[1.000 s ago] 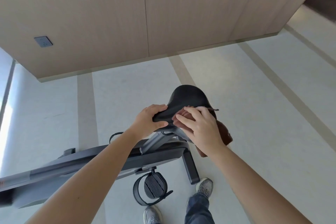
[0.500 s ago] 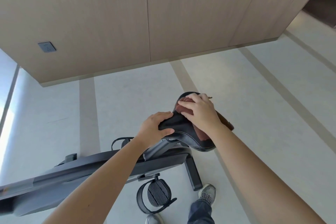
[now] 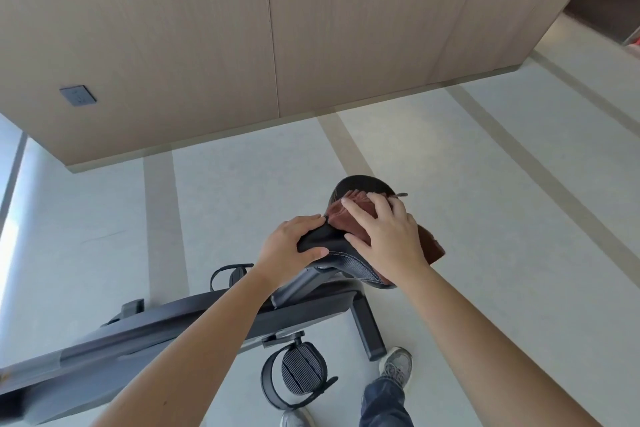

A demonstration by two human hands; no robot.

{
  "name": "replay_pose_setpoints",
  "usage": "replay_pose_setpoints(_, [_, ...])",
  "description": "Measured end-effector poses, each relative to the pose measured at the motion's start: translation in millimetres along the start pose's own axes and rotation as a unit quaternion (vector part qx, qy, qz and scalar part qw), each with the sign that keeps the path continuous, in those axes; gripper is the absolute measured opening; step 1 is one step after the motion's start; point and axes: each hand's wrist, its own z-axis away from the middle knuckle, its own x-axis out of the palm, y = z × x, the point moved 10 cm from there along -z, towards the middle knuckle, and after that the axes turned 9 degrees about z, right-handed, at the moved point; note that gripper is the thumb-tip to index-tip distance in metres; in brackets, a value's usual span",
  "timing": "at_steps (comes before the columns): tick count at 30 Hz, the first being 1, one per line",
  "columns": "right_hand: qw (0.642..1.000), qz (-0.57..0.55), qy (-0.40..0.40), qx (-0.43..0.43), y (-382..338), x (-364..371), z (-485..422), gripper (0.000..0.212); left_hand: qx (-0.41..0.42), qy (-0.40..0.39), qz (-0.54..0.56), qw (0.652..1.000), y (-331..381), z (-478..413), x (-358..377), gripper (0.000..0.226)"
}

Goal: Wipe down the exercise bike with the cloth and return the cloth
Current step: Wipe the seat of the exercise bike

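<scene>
1. The black padded saddle (image 3: 350,254) of the dark grey exercise bike (image 3: 138,340) sits at mid-frame, with its narrow nose pointing left and its broad rear rising toward the wall.
2. The left hand (image 3: 289,246) grips the saddle's nose. Its fingers curl together over the top edge and its thumb is clamped along the near side.
3. The rust-brown ribbed cloth (image 3: 337,216) lies on top of the saddle, bunched into folds just beside the left fingertips. One corner hangs off the saddle's far right side.
4. The right hand (image 3: 384,236) presses down on the cloth with its palm flat. Its fingers (image 3: 356,210) are straight and spread apart, and its thumb touches the saddle's stitched seam.
5. How far the cloth reaches under that palm probably cannot be settled, since the hand covers it.
6. Below the saddle, the slanted seat post meets the bike's long frame, which runs down toward the lower left corner.
7. A black ribbed pedal (image 3: 299,371) with a looped strap hangs under the frame, and a second strap shows beyond it.
8. A dark rear support leg (image 3: 369,329) stands on the pale grey floor (image 3: 242,201), which is crossed by beige stripes.
9. Near that leg, a grey trainer (image 3: 396,367) and a blue denim trouser leg (image 3: 384,402) are in view.
10. Light wood wall panels (image 3: 207,28) fill the upper frame, with a grey wall socket (image 3: 78,95) at the left.
</scene>
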Motion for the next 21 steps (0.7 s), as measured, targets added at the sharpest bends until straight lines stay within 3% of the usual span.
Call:
replay_pose_setpoints(12, [1.000,-0.012,-0.005,-0.012,-7,-16,19,0.047,-0.012,-0.004,-0.052,0.999,5,5,1,0.052])
replay_pose_setpoints(16, [0.999,-0.040,-0.006,0.001,-4,-19,22,0.046,-0.020,0.035,-0.066,0.997,8,16,-6,0.051])
replay_pose_setpoints(21, [0.996,-0.079,0.005,0.032,6,-26,32,0.048,0.031,0.088,-0.146,0.985,34,28,-14,0.046])
